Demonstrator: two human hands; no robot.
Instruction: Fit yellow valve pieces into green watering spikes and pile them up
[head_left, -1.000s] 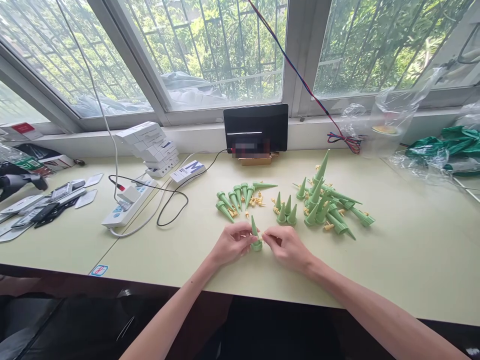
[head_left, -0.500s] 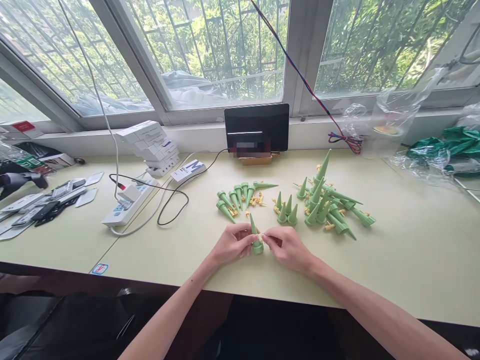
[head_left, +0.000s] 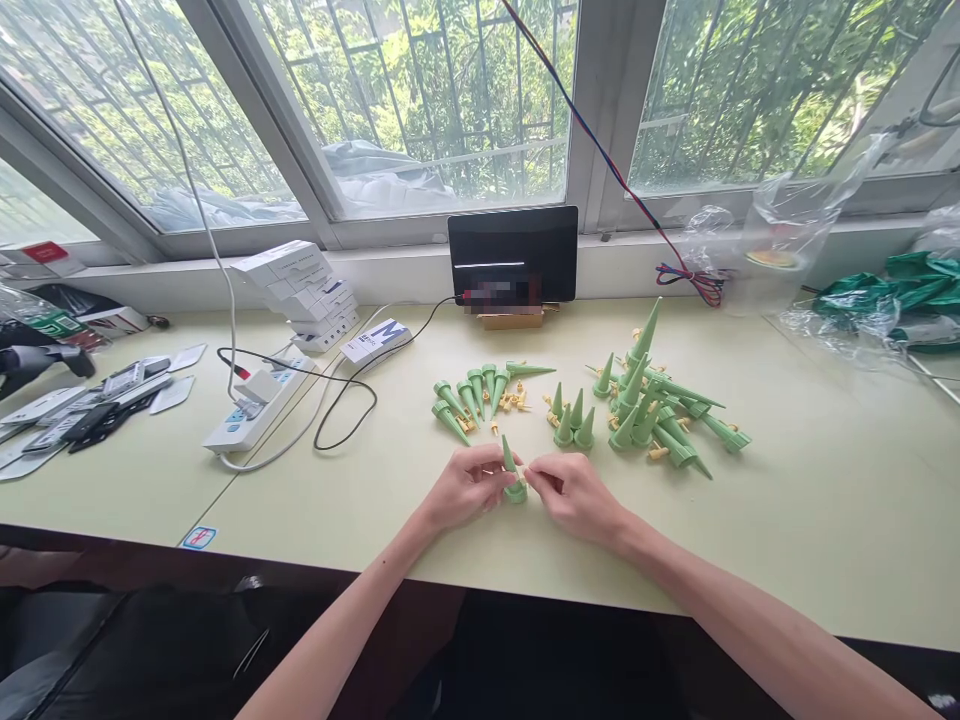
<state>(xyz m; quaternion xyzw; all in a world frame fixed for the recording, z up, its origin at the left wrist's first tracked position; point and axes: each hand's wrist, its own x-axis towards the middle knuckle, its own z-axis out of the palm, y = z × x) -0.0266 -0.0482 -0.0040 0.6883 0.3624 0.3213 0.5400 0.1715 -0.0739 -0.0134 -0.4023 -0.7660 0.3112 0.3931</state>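
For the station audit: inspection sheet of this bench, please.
Surface: pale yellow-green tabletop, parts spread across its middle.
Job's things: green spikes, some upright, some lying; yellow fittings among them.
Clutter: stacked white boxes at left; crumpled green plastic at right.
Grips: left grip holds one spike tip-up; right grip pinches a small fitting at its side.
Cables: black cable looping on the tabletop; white power strip at left.
Surroundings: barred windows behind; tablet propped in front of them.

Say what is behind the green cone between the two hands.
Farther back on the table, beyond the green cone, are a small yellow piece and several green cones. The green cone and the left hand cover the table directly behind, so anything there cannot be seen.
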